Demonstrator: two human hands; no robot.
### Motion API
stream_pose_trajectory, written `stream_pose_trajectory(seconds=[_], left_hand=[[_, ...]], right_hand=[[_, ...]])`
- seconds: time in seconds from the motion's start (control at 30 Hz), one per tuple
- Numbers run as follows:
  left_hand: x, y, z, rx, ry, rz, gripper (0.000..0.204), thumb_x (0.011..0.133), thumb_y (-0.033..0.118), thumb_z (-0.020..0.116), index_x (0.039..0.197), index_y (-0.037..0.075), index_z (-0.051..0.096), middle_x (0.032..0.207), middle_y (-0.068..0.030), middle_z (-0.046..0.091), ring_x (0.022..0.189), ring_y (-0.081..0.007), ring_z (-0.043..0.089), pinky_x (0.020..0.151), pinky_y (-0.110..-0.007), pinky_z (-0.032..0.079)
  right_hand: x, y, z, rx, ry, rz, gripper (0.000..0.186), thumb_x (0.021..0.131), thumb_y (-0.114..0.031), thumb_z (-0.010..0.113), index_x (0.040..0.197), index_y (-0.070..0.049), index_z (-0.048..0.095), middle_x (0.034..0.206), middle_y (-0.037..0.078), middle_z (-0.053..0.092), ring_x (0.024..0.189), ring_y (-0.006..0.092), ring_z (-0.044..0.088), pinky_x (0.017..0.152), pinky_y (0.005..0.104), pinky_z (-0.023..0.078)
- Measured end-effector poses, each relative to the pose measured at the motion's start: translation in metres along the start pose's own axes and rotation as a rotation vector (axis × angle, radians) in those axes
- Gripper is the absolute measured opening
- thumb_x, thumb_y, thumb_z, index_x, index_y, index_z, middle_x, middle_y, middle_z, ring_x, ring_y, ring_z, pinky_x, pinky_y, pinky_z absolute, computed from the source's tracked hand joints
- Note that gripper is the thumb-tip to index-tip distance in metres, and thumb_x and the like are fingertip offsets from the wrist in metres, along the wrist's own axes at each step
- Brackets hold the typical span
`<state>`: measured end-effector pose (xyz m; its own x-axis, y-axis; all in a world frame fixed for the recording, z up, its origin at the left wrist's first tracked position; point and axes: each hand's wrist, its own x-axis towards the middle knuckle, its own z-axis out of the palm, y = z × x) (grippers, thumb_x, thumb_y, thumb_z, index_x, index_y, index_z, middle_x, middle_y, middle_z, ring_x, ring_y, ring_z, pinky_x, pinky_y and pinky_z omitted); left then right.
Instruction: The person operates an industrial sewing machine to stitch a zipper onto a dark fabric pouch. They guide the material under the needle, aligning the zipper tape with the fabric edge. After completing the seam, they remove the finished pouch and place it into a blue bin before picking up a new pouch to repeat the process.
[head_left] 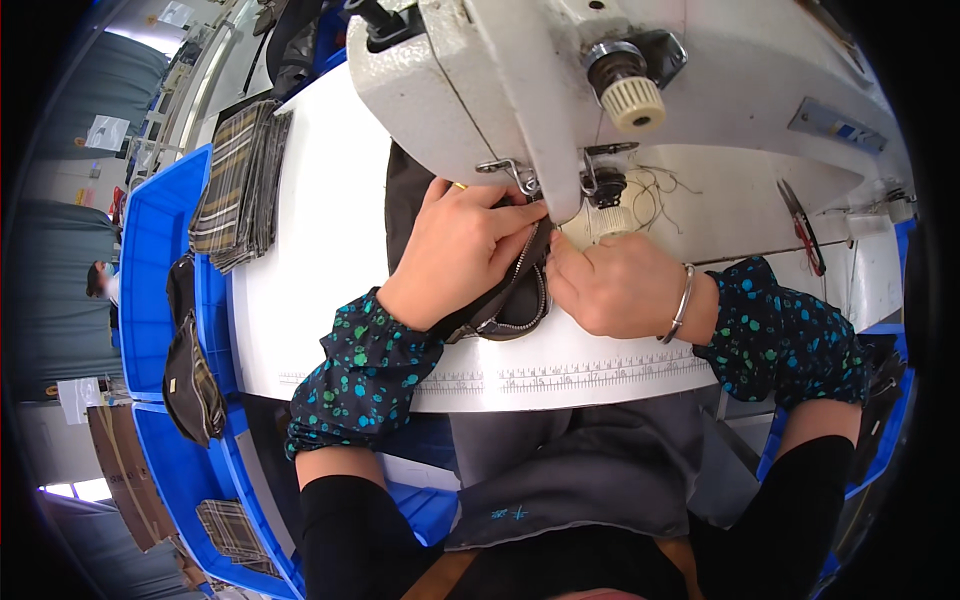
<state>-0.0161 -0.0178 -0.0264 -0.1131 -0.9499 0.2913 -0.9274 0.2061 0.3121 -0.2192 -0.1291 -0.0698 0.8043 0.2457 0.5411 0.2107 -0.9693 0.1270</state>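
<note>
A dark brown fabric piece with a metal zipper (519, 314) lies on the white sewing table, below the head of the white sewing machine (480, 90). It looks like a small pouch, its zipper curving in a loop near the front. My left hand (455, 250) is closed on its left side, fingertips pressed beside the machine's presser foot. From the right, my right hand (622, 288) pinches the edge of the pouch with bent fingers. Both sets of fingertips are close to the needle area, and the machine arm partly hides the stitching spot.
Loose dark threads (655, 200) and red-handled scissors (803, 230) lie right of the machine. A stack of plaid fabric pieces (235, 190) stands at the table's left edge. Blue bins (150, 300) line the left, a dark pouch (190, 385) hanging over one. A ruler strip (600, 378) runs along the front.
</note>
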Motion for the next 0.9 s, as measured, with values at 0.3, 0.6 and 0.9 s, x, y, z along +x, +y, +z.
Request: stream_pose_trajectory(seconds=[0.3, 0.6, 0.9], left_hand=[[-0.007, -0.020, -0.015, 0.057, -0.118, -0.009, 0.024, 0.081, 0.027, 0.084, 0.084, 0.008, 0.069, 0.088, -0.0061, 0.066, 0.095, -0.0324, 0.062, 0.087, -0.042, 0.047], [-0.013, -0.040, -0.063, 0.103, 0.391, -0.237, 0.026, 0.082, 0.022, 0.087, 0.080, 0.006, 0.066, 0.081, -0.0045, 0.060, 0.083, -0.0270, 0.056, 0.078, -0.039, 0.045], [-0.028, 0.013, -0.020, 0.106, 0.389, 0.190, 0.016, 0.083, 0.005, 0.078, 0.090, 0.012, 0.067, 0.110, -0.0012, 0.072, 0.112, -0.0218, 0.068, 0.128, -0.061, 0.017]], right_hand=[[0.002, 0.004, -0.004, 0.160, -0.028, 0.379, 0.021, 0.084, -0.023, 0.073, 0.099, -0.008, 0.068, 0.078, 0.007, 0.063, 0.054, 0.0255, 0.062, 0.051, 0.0405, 0.049], [0.004, -0.003, -0.003, 0.425, 0.022, 0.172, 0.014, 0.087, -0.020, 0.071, 0.082, -0.012, 0.060, 0.077, 0.003, 0.054, 0.057, 0.0212, 0.060, 0.050, 0.0369, 0.047], [0.008, -0.001, -0.010, 0.232, 0.060, 0.079, 0.011, 0.077, -0.016, 0.073, 0.082, -0.011, 0.065, 0.080, 0.003, 0.059, 0.058, 0.0184, 0.062, 0.047, 0.0349, 0.047]])
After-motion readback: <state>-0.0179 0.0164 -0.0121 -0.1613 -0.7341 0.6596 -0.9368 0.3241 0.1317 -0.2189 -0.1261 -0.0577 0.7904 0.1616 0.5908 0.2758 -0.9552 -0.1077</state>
